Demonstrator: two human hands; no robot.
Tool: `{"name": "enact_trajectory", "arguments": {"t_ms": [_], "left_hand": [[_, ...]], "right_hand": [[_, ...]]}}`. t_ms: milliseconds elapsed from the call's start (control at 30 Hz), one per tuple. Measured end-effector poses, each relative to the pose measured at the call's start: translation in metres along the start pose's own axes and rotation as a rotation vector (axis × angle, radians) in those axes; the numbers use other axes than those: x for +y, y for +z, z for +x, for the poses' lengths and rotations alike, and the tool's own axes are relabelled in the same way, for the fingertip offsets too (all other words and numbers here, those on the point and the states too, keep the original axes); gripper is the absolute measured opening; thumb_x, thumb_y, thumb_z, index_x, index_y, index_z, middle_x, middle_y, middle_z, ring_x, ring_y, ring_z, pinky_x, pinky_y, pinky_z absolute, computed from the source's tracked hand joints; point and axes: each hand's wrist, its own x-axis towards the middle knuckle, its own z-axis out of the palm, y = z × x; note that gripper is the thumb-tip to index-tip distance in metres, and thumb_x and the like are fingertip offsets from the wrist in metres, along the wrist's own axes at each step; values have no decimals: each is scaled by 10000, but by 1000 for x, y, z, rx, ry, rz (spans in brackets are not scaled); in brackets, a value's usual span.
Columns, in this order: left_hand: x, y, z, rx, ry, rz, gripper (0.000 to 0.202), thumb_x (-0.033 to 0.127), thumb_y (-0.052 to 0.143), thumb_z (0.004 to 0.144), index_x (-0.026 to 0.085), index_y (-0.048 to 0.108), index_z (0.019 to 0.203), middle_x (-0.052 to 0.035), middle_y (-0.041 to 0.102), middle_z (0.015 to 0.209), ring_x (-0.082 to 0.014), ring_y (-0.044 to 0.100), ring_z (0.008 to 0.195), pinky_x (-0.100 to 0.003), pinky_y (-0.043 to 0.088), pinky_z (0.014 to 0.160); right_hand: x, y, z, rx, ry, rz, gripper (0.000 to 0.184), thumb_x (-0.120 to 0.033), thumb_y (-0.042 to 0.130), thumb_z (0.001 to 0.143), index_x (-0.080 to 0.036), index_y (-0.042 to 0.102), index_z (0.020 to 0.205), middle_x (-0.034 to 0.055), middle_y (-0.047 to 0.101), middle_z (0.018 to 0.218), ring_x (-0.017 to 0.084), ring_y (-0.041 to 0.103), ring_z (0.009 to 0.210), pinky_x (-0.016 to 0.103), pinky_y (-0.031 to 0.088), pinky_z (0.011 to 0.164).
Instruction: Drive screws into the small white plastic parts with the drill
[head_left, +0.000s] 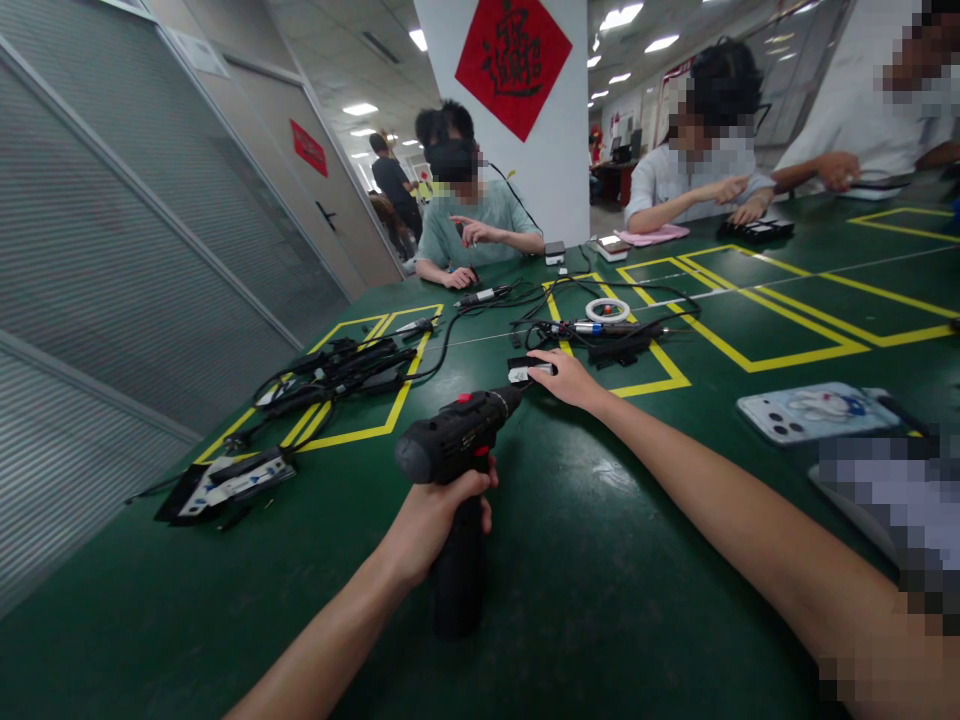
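A black cordless drill (454,440) with red buttons stands upright in front of me, its chuck pointing away and to the right. My left hand (442,515) is wrapped round its grip. Beyond the chuck, my right hand (566,378) holds a small black-and-white piece (519,370) by its right side, low over the table. The piece sits close to the drill's tip; whether they touch I cannot tell. Its exact kind is too small to make out.
Black cables and adapters (345,370) lie in a heap at left, near a black-and-white packet (229,485). A screwdriver-like tool (600,328) and a white ring (607,310) lie ahead. A phone (817,410) rests at right. People sit across the green table (570,600).
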Motion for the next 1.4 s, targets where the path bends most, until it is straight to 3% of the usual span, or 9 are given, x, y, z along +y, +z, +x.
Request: {"name": "enact_trajectory", "arguments": {"t_ms": [1400], "left_hand": [[4, 3, 1, 4, 34, 61, 203, 295, 616, 797, 152, 609, 942, -35, 628, 882, -141, 590, 530, -296, 439, 552]], "right_hand": [[-1, 1, 1, 2, -5, -17, 418, -405, 596, 918, -242, 635, 1301, 78, 642, 1213, 194, 613, 1059, 322, 440, 993]]}}
